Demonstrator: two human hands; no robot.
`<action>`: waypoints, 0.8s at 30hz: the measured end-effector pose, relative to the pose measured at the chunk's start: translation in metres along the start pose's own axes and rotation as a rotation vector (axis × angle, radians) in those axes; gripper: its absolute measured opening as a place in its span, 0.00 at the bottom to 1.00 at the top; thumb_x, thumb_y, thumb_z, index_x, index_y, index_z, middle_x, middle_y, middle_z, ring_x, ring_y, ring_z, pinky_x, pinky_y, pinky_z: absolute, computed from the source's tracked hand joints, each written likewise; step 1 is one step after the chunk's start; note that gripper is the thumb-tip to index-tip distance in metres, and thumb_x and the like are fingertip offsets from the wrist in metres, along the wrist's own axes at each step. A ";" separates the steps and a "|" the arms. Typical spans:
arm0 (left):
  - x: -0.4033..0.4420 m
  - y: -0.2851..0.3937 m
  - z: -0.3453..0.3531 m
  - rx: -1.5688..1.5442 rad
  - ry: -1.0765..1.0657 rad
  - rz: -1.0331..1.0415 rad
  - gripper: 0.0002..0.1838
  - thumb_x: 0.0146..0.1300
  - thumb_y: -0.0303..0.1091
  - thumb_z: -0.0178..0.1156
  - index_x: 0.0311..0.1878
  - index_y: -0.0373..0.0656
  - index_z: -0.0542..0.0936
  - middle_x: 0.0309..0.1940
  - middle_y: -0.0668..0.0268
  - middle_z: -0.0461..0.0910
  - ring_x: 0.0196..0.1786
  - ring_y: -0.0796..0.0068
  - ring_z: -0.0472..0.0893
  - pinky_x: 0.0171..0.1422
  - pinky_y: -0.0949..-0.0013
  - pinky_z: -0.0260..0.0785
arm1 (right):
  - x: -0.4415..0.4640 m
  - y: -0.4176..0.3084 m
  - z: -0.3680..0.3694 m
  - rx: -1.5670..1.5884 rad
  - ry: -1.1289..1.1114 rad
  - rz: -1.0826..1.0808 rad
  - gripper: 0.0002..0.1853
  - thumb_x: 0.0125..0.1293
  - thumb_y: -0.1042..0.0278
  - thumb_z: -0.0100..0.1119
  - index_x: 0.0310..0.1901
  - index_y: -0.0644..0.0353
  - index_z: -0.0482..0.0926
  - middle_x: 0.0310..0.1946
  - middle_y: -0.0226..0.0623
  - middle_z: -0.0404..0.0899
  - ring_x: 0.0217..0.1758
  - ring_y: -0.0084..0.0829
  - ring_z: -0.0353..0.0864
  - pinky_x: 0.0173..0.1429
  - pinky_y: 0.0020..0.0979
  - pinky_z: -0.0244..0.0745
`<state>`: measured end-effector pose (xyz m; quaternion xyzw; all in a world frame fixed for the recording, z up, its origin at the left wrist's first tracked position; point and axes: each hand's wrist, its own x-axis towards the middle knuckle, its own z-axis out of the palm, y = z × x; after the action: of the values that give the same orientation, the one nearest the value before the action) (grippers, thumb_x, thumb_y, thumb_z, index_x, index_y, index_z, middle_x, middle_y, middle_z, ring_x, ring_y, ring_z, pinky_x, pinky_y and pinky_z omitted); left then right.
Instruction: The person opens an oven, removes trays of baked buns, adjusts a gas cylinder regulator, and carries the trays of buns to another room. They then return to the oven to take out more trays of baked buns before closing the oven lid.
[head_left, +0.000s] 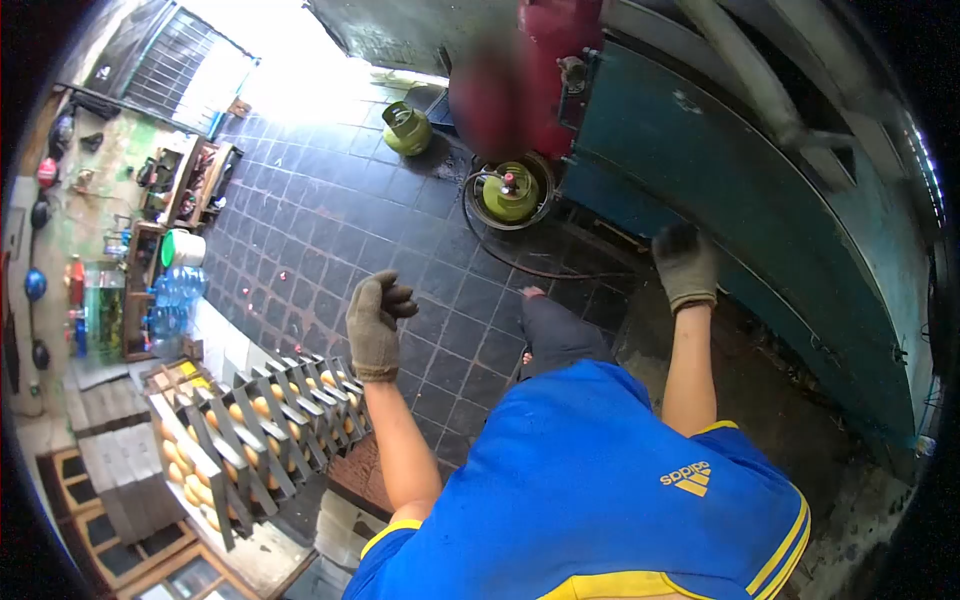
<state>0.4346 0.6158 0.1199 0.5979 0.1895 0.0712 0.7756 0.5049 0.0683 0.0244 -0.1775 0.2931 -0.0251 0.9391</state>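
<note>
My left hand (376, 328), in a grey-brown work glove, is raised above the dark tiled floor. Its fingers bend loosely to the right, apart, with nothing in them. Below and left of it stands a metal rack (262, 430) loaded with rows of golden-brown, bread-like pieces. My right hand (686, 266) wears a similar glove with dark fingers and is nearest to the large teal metal panel (740, 170). Motion blurs those fingers, so their grip is unclear, as is any contact with the panel.
One green gas cylinder (510, 193) sits in a round basin with a hose (530, 268) running right along the floor. Another cylinder (407, 130) stands farther back. Water bottles (176, 290) and wooden shelving (192, 180) line the left wall.
</note>
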 end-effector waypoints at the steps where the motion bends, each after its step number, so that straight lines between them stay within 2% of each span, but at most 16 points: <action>1: 0.026 0.002 -0.002 0.039 -0.043 0.014 0.25 0.91 0.49 0.59 0.65 0.32 0.87 0.46 0.53 0.93 0.42 0.63 0.92 0.49 0.57 0.89 | 0.016 0.024 0.014 -0.016 -0.021 0.033 0.16 0.86 0.49 0.60 0.53 0.54 0.83 0.50 0.38 0.85 0.58 0.48 0.88 0.63 0.54 0.83; 2: 0.053 0.002 -0.005 0.047 -0.063 0.012 0.24 0.90 0.46 0.60 0.66 0.33 0.87 0.46 0.53 0.93 0.42 0.63 0.92 0.50 0.58 0.89 | 0.031 0.049 0.028 -0.047 -0.014 0.043 0.15 0.86 0.50 0.61 0.50 0.54 0.83 0.46 0.37 0.86 0.55 0.48 0.90 0.61 0.54 0.85; 5: 0.120 0.010 -0.004 0.051 -0.063 -0.008 0.22 0.90 0.44 0.60 0.67 0.33 0.88 0.46 0.53 0.93 0.40 0.63 0.92 0.49 0.59 0.88 | 0.079 0.119 0.061 -0.229 0.130 0.041 0.12 0.85 0.52 0.70 0.56 0.47 0.80 0.45 0.36 0.85 0.55 0.47 0.89 0.55 0.56 0.87; 6: 0.139 0.017 -0.009 0.052 -0.090 -0.065 0.21 0.90 0.42 0.60 0.68 0.33 0.87 0.46 0.52 0.93 0.39 0.63 0.92 0.49 0.60 0.87 | 0.089 0.144 0.082 -0.188 0.178 0.046 0.09 0.84 0.54 0.69 0.52 0.45 0.79 0.40 0.31 0.81 0.49 0.42 0.86 0.46 0.46 0.80; 7: 0.154 0.021 -0.016 0.054 -0.088 -0.085 0.21 0.90 0.42 0.60 0.68 0.33 0.87 0.46 0.52 0.93 0.39 0.63 0.92 0.49 0.60 0.87 | 0.109 0.159 0.079 -0.193 0.197 0.049 0.09 0.84 0.54 0.69 0.52 0.45 0.79 0.40 0.31 0.81 0.49 0.42 0.86 0.46 0.46 0.80; 9: 0.194 0.030 -0.024 0.094 -0.128 -0.150 0.21 0.90 0.42 0.60 0.67 0.32 0.87 0.46 0.52 0.93 0.38 0.64 0.91 0.48 0.60 0.87 | 0.152 0.197 0.079 -0.056 -0.169 0.230 0.09 0.85 0.55 0.66 0.48 0.45 0.77 0.37 0.30 0.78 0.46 0.40 0.84 0.43 0.43 0.76; 10: 0.212 0.034 -0.027 0.082 -0.146 -0.186 0.21 0.89 0.41 0.59 0.67 0.32 0.87 0.45 0.52 0.93 0.38 0.65 0.91 0.48 0.61 0.86 | 0.151 0.219 0.118 -0.192 0.048 0.185 0.08 0.86 0.57 0.63 0.46 0.46 0.76 0.36 0.28 0.77 0.45 0.38 0.83 0.42 0.41 0.74; 11: 0.231 0.037 -0.027 0.092 -0.154 -0.192 0.21 0.89 0.41 0.59 0.67 0.32 0.87 0.45 0.52 0.93 0.38 0.65 0.91 0.48 0.61 0.86 | 0.159 0.242 0.137 -0.181 0.056 0.182 0.08 0.86 0.57 0.63 0.46 0.46 0.76 0.36 0.28 0.77 0.45 0.38 0.83 0.42 0.41 0.74; 13: 0.267 0.037 -0.030 0.185 -0.222 -0.278 0.20 0.88 0.39 0.58 0.67 0.32 0.87 0.44 0.52 0.93 0.38 0.66 0.91 0.48 0.63 0.86 | 0.178 0.279 0.154 -0.414 0.298 0.123 0.09 0.85 0.56 0.64 0.48 0.48 0.77 0.38 0.27 0.78 0.47 0.35 0.84 0.43 0.42 0.76; 14: 0.288 0.036 -0.028 0.228 -0.263 -0.308 0.24 0.87 0.46 0.61 0.68 0.33 0.87 0.46 0.49 0.93 0.40 0.64 0.91 0.50 0.60 0.87 | 0.198 0.300 0.151 -0.479 0.323 0.107 0.09 0.85 0.53 0.65 0.52 0.47 0.79 0.46 0.30 0.82 0.46 0.38 0.85 0.49 0.42 0.81; 17: 0.359 0.025 -0.023 0.353 -0.465 -0.427 0.23 0.86 0.45 0.61 0.66 0.32 0.87 0.46 0.53 0.93 0.44 0.67 0.92 0.52 0.63 0.87 | 0.226 0.349 0.186 -0.872 0.321 0.083 0.28 0.82 0.51 0.68 0.75 0.55 0.79 0.50 0.30 0.84 0.47 0.31 0.85 0.51 0.40 0.83; 18: 0.383 0.016 -0.020 0.376 -0.552 -0.469 0.23 0.86 0.45 0.62 0.66 0.32 0.87 0.46 0.55 0.94 0.45 0.69 0.92 0.53 0.64 0.86 | 0.242 0.366 0.185 -1.013 0.283 0.029 0.20 0.82 0.54 0.66 0.67 0.55 0.86 0.43 0.27 0.82 0.40 0.23 0.81 0.38 0.31 0.76; 19: 0.408 0.006 -0.019 0.402 -0.644 -0.517 0.23 0.86 0.44 0.63 0.65 0.32 0.88 0.46 0.57 0.94 0.47 0.70 0.92 0.53 0.65 0.86 | 0.262 0.389 0.170 -1.147 0.328 -0.044 0.25 0.82 0.56 0.64 0.73 0.59 0.85 0.47 0.34 0.89 0.47 0.29 0.89 0.47 0.36 0.83; 21: 0.467 -0.041 -0.027 0.564 -0.896 -0.534 0.22 0.85 0.44 0.63 0.65 0.34 0.89 0.49 0.59 0.94 0.49 0.72 0.92 0.56 0.66 0.85 | 0.321 0.438 0.108 -1.350 0.423 -0.266 0.28 0.83 0.56 0.63 0.77 0.61 0.84 0.58 0.44 0.95 0.62 0.40 0.93 0.65 0.40 0.85; 22: 0.494 -0.046 -0.019 0.726 -0.950 -0.643 0.22 0.83 0.44 0.65 0.66 0.35 0.89 0.49 0.62 0.94 0.51 0.71 0.91 0.59 0.64 0.83 | 0.334 0.456 0.107 -1.308 0.484 -0.273 0.28 0.83 0.56 0.63 0.77 0.61 0.84 0.58 0.44 0.95 0.62 0.40 0.93 0.65 0.40 0.85; 24: 0.555 -0.099 -0.030 0.861 -1.179 -0.517 0.22 0.82 0.45 0.66 0.66 0.38 0.89 0.51 0.58 0.94 0.55 0.65 0.92 0.65 0.62 0.82 | 0.362 0.486 0.102 -1.143 0.561 -0.245 0.26 0.84 0.54 0.61 0.73 0.62 0.86 0.67 0.53 0.92 0.73 0.50 0.90 0.78 0.43 0.79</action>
<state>0.9215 0.8024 -0.0964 0.7226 -0.1103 -0.5221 0.4394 0.8333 0.5007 -0.2626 -0.6684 0.4720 -0.0174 0.5746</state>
